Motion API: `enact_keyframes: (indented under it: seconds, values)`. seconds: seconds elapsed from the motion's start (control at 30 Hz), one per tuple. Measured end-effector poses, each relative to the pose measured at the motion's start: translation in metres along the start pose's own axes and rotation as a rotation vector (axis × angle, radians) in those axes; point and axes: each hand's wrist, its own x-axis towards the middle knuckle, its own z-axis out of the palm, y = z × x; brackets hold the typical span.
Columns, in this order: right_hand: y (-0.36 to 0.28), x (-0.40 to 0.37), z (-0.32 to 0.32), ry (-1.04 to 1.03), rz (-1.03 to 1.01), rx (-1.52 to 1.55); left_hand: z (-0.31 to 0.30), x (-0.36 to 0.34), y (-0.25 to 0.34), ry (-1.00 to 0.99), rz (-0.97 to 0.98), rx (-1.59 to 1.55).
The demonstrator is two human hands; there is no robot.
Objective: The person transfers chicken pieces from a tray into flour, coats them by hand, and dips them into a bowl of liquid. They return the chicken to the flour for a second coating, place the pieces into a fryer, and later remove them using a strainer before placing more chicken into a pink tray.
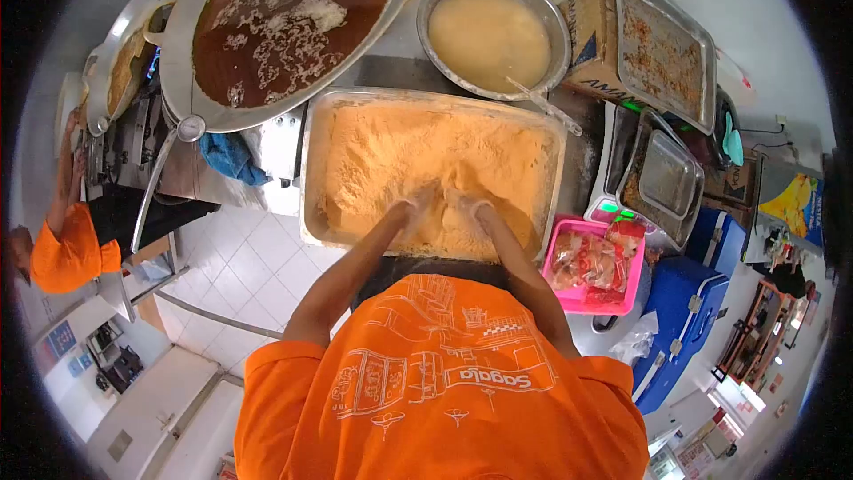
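A large metal tray (312,196) in front of me holds a deep layer of orange-tinted flour (382,138). Both of my hands are sunk in it near the tray's middle, close together. My left hand (418,201) is coated with the flour, its fingers buried. Just to its right, my right hand (466,206) is dusted the same way, and its fingers are also hidden in the heap. Whether either hand grips anything under the flour cannot be seen.
A wide wok of dark oil (275,18) with foam stands behind left, a thermometer (190,129) at its rim. Cloudy batter fills a metal bowl (489,36) beyond the tray. At right are a pink basket (569,304) with bagged food and a blue cooler (680,320). A co-worker (67,249) stands far left.
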Motion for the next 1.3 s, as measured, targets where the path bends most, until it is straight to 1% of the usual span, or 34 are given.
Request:
enact_keyframes:
  seconds: [0.07,0.1,0.13,0.17,0.23,0.27,0.3,0.33,0.37,0.4,0.43,0.5,0.53,0.57,0.6,0.63,0.67,0.7,0.73,0.77,0.8,0.83,0.87,0.93,0.97,1.03,1.1,1.17,1.2,1.23,1.27,1.3]
  values:
    - [-0.001,0.005,0.006,0.000,0.005,-0.021,-0.004,0.006,0.013,0.040,-0.011,-0.065]
    - [-0.002,0.006,0.008,-0.007,-0.002,-0.039,-0.018,-0.005,0.038,-0.248,0.075,0.519]
    - [-0.002,0.007,0.012,-0.021,-0.014,-0.073,-0.025,-0.011,0.053,-0.393,0.102,0.818]
    - [0.000,0.008,0.018,-0.041,-0.029,-0.124,-0.033,-0.016,0.068,-0.542,0.173,1.100]
    - [0.016,0.028,0.036,-0.071,-0.068,-0.272,-0.047,-0.003,0.084,-0.649,0.115,0.998]
    - [0.017,0.032,0.033,-0.049,-0.066,-0.304,-0.048,0.005,0.088,-0.620,0.081,1.175]
    - [0.017,0.032,0.036,0.052,0.002,-0.179,-0.046,0.001,0.086,-0.620,0.082,1.179]
    - [0.017,0.032,0.039,0.162,0.055,-0.047,-0.043,-0.006,0.085,-0.318,0.103,1.047]
    - [-0.017,0.008,0.007,0.162,0.044,-0.035,-0.041,-0.008,0.088,-0.169,0.107,0.975]
    - [-0.037,-0.010,-0.010,0.153,0.031,-0.024,-0.039,-0.011,0.091,-0.023,0.120,0.892]
    - [-0.036,-0.011,-0.009,0.149,0.032,-0.025,-0.044,-0.011,0.105,-0.306,0.025,0.939]
    - [-0.015,0.010,-0.024,-0.116,-0.100,-0.097,-0.062,0.014,0.091,-0.561,-0.066,0.997]
    - [0.022,0.029,0.011,0.148,-0.193,-0.003,-0.060,0.021,0.045,-0.303,0.180,0.828]
    - [0.060,0.048,0.046,0.409,-0.300,0.065,-0.063,0.024,0.048,-0.248,0.242,0.794]
    - [0.048,0.048,0.010,0.077,0.106,0.577,-0.066,0.026,0.051,-0.194,0.306,0.762]
    - [0.039,0.054,-0.001,-0.110,0.290,0.830,-0.068,0.029,0.054,-0.140,0.370,0.732]
    - [0.035,0.063,-0.008,-0.264,0.520,1.041,-0.067,0.039,0.060,-0.174,0.282,0.694]
    - [0.023,0.070,-0.002,-0.043,0.238,0.525,-0.065,0.045,0.065,-0.217,0.194,0.654]
    - [0.026,0.068,-0.004,0.049,0.081,0.269,-0.070,0.053,0.067,-0.257,0.110,0.619]
    - [0.030,0.066,-0.005,0.176,-0.045,-0.004,-0.074,0.040,0.058,-0.250,0.109,0.619]
    - [0.025,0.033,-0.022,0.126,-0.070,-0.007,-0.072,0.005,0.040,-0.019,0.307,0.531]
    - [0.019,0.007,-0.035,0.074,-0.056,0.030,-0.075,-0.009,0.030,0.221,0.508,0.447]
    - [0.014,-0.001,-0.028,0.040,-0.039,0.040,-0.058,-0.008,0.016,0.219,0.501,0.441]
    - [0.005,0.014,0.000,0.005,0.004,0.045,-0.048,0.000,0.036,-0.178,0.187,0.370]
    - [0.003,0.023,0.009,-0.001,0.018,0.042,-0.045,0.006,0.055,-0.290,0.074,0.367]
    - [-0.001,0.024,0.014,-0.008,0.007,0.021,-0.056,0.003,0.096,-0.438,-0.064,0.432]
    - [-0.008,0.014,0.016,-0.036,-0.012,-0.044,-0.081,-0.020,0.145,-0.519,-0.084,0.659]
    - [-0.006,0.016,0.039,-0.110,-0.021,-0.109,-0.070,-0.030,0.137,-0.506,0.065,0.896]
    - [0.001,0.030,0.056,-0.124,-0.008,-0.113,-0.067,-0.013,0.119,-0.467,-0.035,0.738]
    - [-0.001,0.039,0.055,0.307,0.047,-0.236,-0.059,-0.003,0.100,-0.443,-0.087,0.665]
    - [-0.035,0.007,-0.005,0.194,0.158,-0.082,-0.051,0.008,0.081,-0.416,-0.137,0.592]
    - [-0.058,-0.010,-0.031,0.184,0.152,-0.076,-0.025,0.000,0.060,-0.068,0.075,1.110]
